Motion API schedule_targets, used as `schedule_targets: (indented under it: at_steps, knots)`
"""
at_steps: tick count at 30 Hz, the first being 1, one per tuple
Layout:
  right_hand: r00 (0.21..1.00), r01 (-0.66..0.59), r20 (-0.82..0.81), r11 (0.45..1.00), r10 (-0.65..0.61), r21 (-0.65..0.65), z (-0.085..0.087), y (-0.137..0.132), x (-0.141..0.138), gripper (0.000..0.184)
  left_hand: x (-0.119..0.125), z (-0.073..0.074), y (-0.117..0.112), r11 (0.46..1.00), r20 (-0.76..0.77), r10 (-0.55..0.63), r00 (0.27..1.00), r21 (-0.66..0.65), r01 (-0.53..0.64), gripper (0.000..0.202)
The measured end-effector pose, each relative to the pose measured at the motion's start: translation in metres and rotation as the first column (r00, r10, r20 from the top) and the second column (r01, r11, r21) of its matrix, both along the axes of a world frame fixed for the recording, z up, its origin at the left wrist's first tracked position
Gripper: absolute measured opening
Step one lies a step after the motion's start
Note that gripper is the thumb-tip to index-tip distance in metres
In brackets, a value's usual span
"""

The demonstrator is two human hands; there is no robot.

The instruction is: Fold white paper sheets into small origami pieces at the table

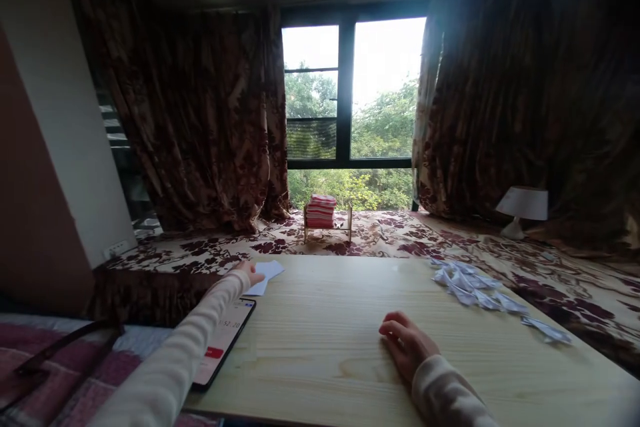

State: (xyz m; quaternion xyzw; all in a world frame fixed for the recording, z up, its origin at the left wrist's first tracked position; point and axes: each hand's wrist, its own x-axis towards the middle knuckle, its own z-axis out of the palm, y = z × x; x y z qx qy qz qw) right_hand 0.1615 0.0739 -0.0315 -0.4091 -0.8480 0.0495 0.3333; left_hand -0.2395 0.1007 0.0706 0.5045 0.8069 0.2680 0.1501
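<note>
Two bare hands are working over a pale wood table (320,327), and your left hand (249,271) is reaching to its far left corner. White paper (270,272) is lying at that corner; your left fingers are meeting it, but whether they are pinching it cannot be told. Your right hand (409,347) is resting towards the front edge, right of the middle, fingers loosely curled and holding nothing visible.

Obstructions: a phone (227,340) is lying near the left edge, its lit screen partly hidden because your left sleeve (170,360) is crossing it. Several folded white papers (467,285) are crowding and overlapping along the right edge from the far right corner; one folded piece (546,330) is lying nearer you, just beside that group. Beyond the far edge, a small rack (327,237) is standing on a floral cover (390,233), carrying a red-and-white stack (321,211). A white-shaded lamp (523,204) is standing beyond the right edge.

Room for moving: wood grain is showing from the far edge down to the front edge between your hands, and again between your right hand and the folded papers.
</note>
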Motion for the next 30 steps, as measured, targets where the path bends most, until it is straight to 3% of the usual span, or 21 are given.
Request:
schedule_targets:
  at_steps: [7, 16, 24, 30]
  knots:
    - [0.999, 0.024, 0.038, 1.0, -0.024, -0.02, 0.002, -0.001, -0.003, 0.019, 0.003, -0.026, 0.008, 0.993, -0.2, -0.064, 0.978, -0.109, 0.043, 0.03]
    - [0.998, 0.067, -0.002, 0.998, -0.067, -0.007, 0.005, -0.006, -0.006, 0.019, -0.001, -0.027, 0.032, 0.971, -0.382, -0.069, 0.922, -0.238, -0.026, 0.03]
    - [0.997, 0.071, 0.0, 0.997, -0.071, -0.023, 0.007, -0.006, -0.006, 0.019, -0.008, -0.024, 0.03, 0.973, -0.311, -0.068, 0.948, -0.231, -0.007, 0.03]
    - [0.999, 0.045, 0.021, 0.997, -0.044, -0.056, 0.009, -0.005, -0.004, 0.02, 0.0, -0.023, 0.025, 0.996, -0.177, -0.012, 0.984, -0.086, -0.003, 0.031]
